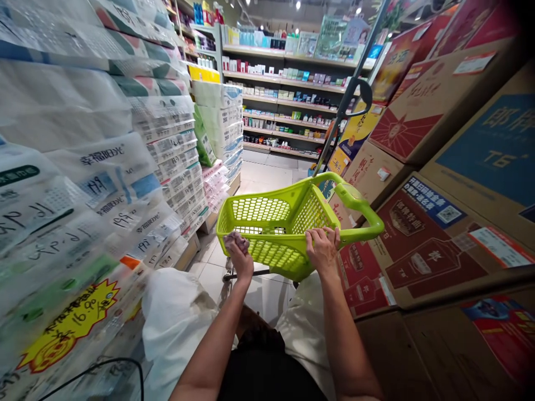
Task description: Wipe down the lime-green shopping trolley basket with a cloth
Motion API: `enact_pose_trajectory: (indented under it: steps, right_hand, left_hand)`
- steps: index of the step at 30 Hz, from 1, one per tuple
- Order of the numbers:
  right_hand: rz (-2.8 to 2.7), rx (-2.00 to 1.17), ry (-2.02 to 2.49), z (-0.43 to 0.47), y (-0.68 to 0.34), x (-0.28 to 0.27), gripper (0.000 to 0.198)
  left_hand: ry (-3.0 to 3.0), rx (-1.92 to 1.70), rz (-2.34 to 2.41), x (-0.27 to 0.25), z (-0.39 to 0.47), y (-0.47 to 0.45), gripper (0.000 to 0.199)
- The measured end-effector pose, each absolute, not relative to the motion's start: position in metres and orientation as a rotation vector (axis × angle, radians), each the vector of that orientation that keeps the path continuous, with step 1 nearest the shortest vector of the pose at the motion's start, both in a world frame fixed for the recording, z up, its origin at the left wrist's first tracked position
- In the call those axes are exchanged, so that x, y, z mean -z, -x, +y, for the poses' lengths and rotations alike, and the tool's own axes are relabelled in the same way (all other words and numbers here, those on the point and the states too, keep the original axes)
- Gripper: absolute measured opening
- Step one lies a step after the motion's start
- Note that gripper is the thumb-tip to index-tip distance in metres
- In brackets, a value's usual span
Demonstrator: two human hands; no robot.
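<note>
One green basket (288,223) is standing in the aisle, with two hands, left hand (238,252) and right hand (322,248), gripping its near rim. One yellow price tag (69,326) is showing near left.

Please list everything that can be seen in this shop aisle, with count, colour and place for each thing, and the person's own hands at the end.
shopping basket: one, lime green, on wheels, in the aisle ahead, nothing visible inside.
basket pull handle: one, dark, rising from the basket's far end.
cloth: one, greyish pink, on the basket's near rim under the left hand.
tissue paper packs: many, white and clear wrapped, stacked on the left.
price sign: one, yellow starburst, low on the left.
cardboard cartons: many, brown with red or blue prints, stacked on the right.
shelves: several rows of small goods, at the far end.
left hand: on the cloth.
right hand: gripping the basket's near rim.
</note>
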State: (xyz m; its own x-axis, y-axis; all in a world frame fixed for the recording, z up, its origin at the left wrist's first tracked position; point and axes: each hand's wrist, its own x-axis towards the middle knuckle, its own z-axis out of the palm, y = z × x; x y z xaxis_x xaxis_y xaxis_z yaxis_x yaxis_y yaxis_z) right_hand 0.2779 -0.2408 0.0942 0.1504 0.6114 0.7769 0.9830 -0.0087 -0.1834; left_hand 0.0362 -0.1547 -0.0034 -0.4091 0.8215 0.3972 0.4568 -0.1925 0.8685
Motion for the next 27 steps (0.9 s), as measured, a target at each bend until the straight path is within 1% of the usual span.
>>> enact_pose_trajectory:
  steps: [3, 5, 9, 14, 16, 18, 21, 24, 27]
  right_hand:
    - [-1.593, 0.648, 1.700, -0.242, -0.278, -0.094, 0.026]
    - [-1.598, 0.635, 1.720, -0.241, -0.277, -0.094, 0.026]
    - [-1.598, 0.629, 1.730, -0.240, -0.275, -0.093, 0.025]
    - [-1.687, 0.604, 1.717, -0.241, -0.276, -0.096, 0.026]
    - [-1.678, 0.600, 1.739, -0.240, -0.273, -0.097, 0.025]
    - [-1.689, 0.600, 1.745, -0.240, -0.268, -0.098, 0.026]
    - [-1.753, 0.609, 1.713, -0.243, -0.271, -0.102, 0.027]
    - [-1.674, 0.681, 1.739, -0.251, -0.288, -0.109, 0.028]
    - [-1.546, 0.715, 1.786, -0.256, -0.306, -0.115, 0.029]
  left_hand:
    - [-1.386, -1.666, 1.852, -0.001, -0.151, -0.033, 0.044]
    - [-1.414, -1.627, 1.845, -0.004, -0.151, -0.037, 0.047]
    - [-1.660, -1.491, 1.635, -0.006, -0.158, -0.048, 0.056]
    - [-1.365, -1.556, 1.878, -0.011, -0.150, -0.044, 0.057]
    - [-1.444, -1.539, 1.809, -0.010, -0.155, -0.053, 0.061]
    - [-1.640, -1.486, 1.641, -0.007, -0.164, -0.066, 0.065]
    - [-1.783, -1.414, 1.564, -0.006, -0.173, -0.077, 0.061]
    - [-1.679, -1.399, 1.730, -0.009, -0.172, -0.075, 0.058]
    - [-1.676, -1.381, 1.685, -0.011, -0.173, -0.081, 0.066]
